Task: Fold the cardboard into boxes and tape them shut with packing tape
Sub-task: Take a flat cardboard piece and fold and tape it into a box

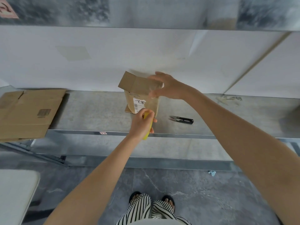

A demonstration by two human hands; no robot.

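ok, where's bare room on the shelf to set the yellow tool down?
Grey metal shelf: bare between the flattened brown cardboard sheet and the small upright cardboard box, and right of the black snips. Crowded at the box: left hand and right hand both there.

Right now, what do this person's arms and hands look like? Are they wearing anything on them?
Both arms are bare up to the picture's edge: no sleeves show. The left hand and right hand wear no gloves, and neither wrist carries a watch or bracelet. Lower down, black-and-white striped trousers and dark sandals show.
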